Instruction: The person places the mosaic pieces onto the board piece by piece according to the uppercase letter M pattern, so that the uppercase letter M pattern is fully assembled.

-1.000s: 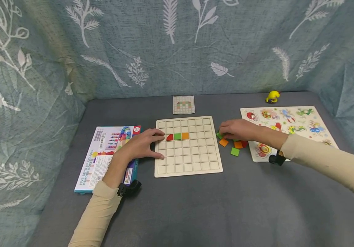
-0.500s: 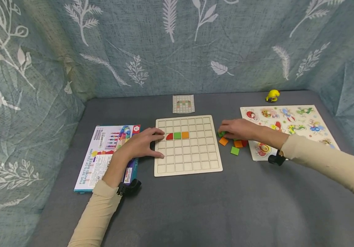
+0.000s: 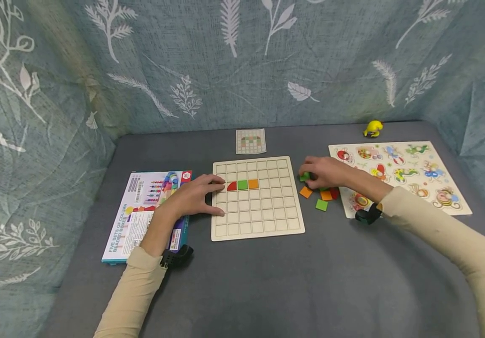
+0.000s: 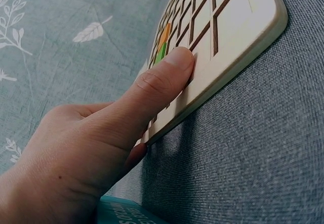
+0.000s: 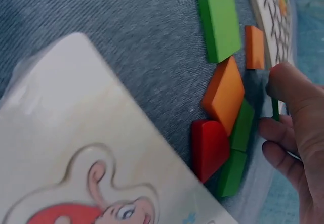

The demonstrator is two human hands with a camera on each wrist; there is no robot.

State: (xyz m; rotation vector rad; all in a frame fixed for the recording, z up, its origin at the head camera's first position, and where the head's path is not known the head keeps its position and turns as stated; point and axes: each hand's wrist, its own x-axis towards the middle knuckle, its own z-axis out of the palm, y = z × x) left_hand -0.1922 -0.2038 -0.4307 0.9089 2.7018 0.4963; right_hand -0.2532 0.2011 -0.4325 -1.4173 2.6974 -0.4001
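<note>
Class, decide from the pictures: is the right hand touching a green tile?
Touching. The right wrist view shows the right hand pinching a green tile, edge visible between thumb and fingers.

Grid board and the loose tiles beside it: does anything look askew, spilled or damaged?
Nothing looks spilled or damaged. On the grid board, the red piece, green tile and orange tile sit squarely in a row. Only the loose tiles right of it look untidy, lying at mixed angles.

Creased blue-green fabric backdrop [image 3: 250, 77], white leaf print [image 3: 299, 91]; dark grey cloth-covered table [image 3: 259, 284]
</note>
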